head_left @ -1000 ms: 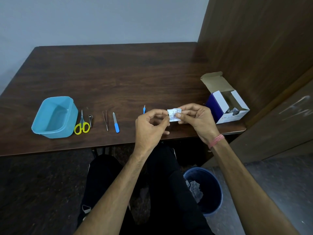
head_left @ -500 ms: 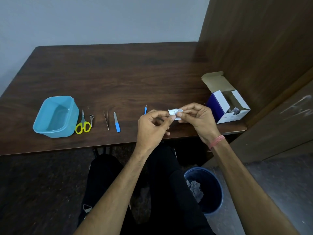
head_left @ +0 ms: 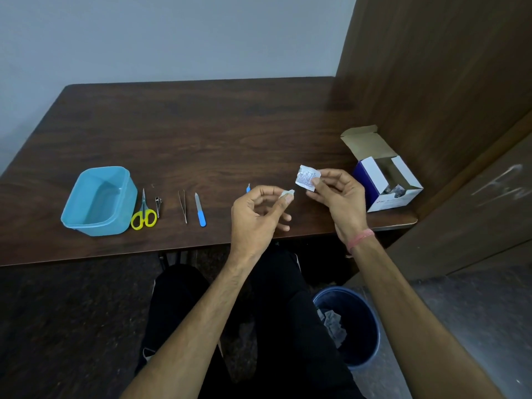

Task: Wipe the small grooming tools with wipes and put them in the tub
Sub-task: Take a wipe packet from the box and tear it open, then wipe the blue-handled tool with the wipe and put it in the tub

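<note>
Hands meet over the near edge of a dark wooden table (head_left: 201, 125) where a seated person opens a wipe sachet. Largest on the table is the light blue plastic tub (head_left: 99, 201), at far left, its inside hard to read. At the right edge stands an open white-and-blue cardboard box (head_left: 383, 180), sachets dimly visible inside. On the floor below, a dark blue waste bin (head_left: 349, 326) holds crumpled wrappers, its left rim hidden behind the person's leg. The right hand (head_left: 339, 197) pinches the torn sachet (head_left: 307, 178) between thumb and fingers, its print too small to read. The left hand (head_left: 256, 217) pinches a small white scrap (head_left: 288, 193) between thumb and forefinger, the other fingers loosely curled; whether it is the wipe or a torn strip cannot be told. The tools lie in a row right of the tub: yellow-handled scissors (head_left: 143, 214), a small metal nail clipper (head_left: 158, 204), tweezers (head_left: 182, 205), a blue-handled nail file (head_left: 200, 210), and a small blue tool (head_left: 248, 188) mostly hidden behind the left hand.
</note>
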